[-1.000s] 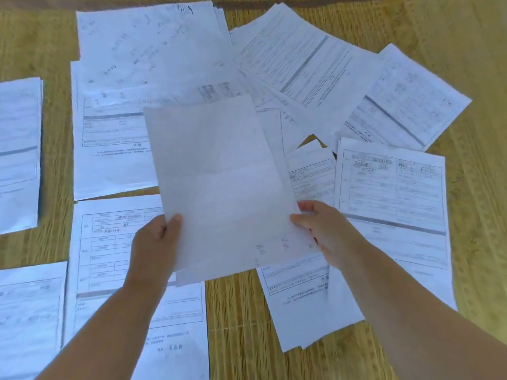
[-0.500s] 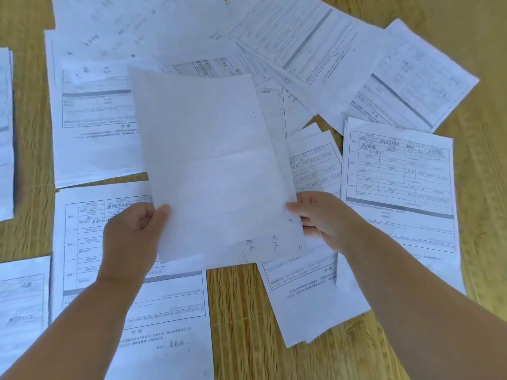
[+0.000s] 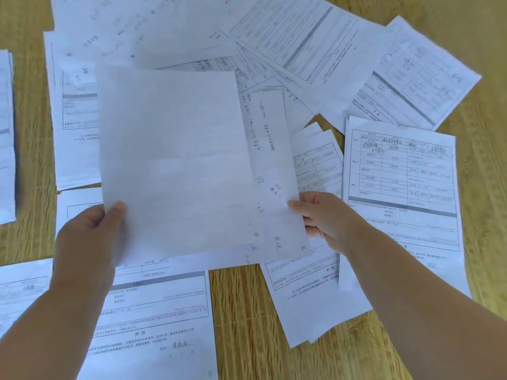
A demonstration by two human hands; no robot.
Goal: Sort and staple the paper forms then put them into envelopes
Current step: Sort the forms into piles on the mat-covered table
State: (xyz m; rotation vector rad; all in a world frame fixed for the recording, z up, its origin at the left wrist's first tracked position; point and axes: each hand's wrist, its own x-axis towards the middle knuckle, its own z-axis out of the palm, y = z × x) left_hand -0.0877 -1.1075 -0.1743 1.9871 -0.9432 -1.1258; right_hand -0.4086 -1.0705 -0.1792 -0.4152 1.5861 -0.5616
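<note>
- The top sheet (image 3: 175, 165) slides left, baring a handwritten sheet (image 3: 270, 171) beneath.
- Left hand (image 3: 87, 239) pinches the top one; right hand (image 3: 321, 218) pinches the other.
- Sorting continues; no stapling yet.

Office-like: forms (image 3: 400, 185) on woven mat (image 3: 247, 325)

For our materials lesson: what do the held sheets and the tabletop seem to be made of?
Held sheets: thin white matte paper; a fold crease shows and print shows faintly through.
Tabletop: probably bamboo or wood, perhaps a laminate; yellow-tan strips with streaky grain, slight sheen.
</note>
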